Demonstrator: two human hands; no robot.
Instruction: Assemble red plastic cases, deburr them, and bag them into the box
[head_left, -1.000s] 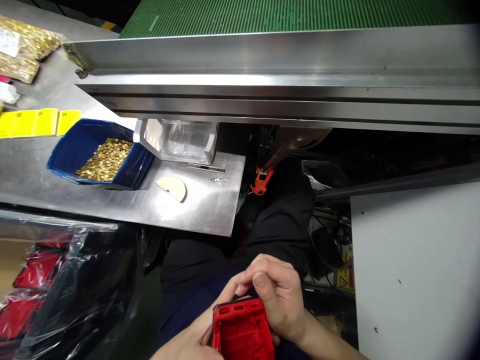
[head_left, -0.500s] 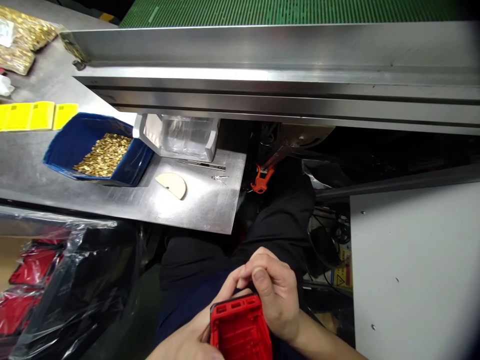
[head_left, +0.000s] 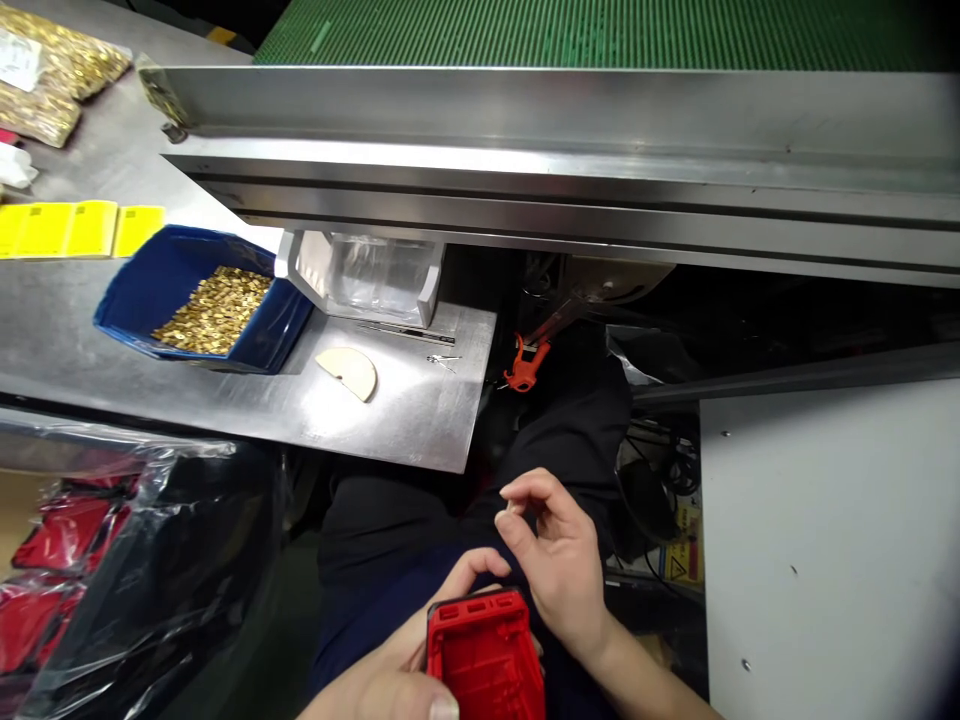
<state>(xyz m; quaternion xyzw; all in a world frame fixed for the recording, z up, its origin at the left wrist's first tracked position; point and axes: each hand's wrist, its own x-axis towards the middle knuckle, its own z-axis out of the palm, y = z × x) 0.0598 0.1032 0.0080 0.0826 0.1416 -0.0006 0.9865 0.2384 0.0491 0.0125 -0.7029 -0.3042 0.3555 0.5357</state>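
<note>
My left hand (head_left: 401,665) is wrapped round a red plastic housing (head_left: 491,655) with a black outer edge, its hollow inside facing up and its lower part cut off by the frame. Three small rectangular slots show along its top rim. Just above and right of the housing is my right hand (head_left: 559,565), raised apart from the left fingers. Its thumb and index finger are pinched together; whatever may be between the tips is too small to make out.
A blue bin (head_left: 127,310) of small brass parts, a grey bin (head_left: 431,290) with clear plastic and a cream half-disc (head_left: 349,372) sit on the metal table (head_left: 420,430). An orange-handled tool (head_left: 525,365) hangs by its edge. Bagged red parts (head_left: 60,535) lie at left, a green conveyor (head_left: 600,35) ahead.
My right hand has lifted away from the left fingers, moving up and slightly right with its thumb and index finger pinched. The housing stays in my left hand.
</note>
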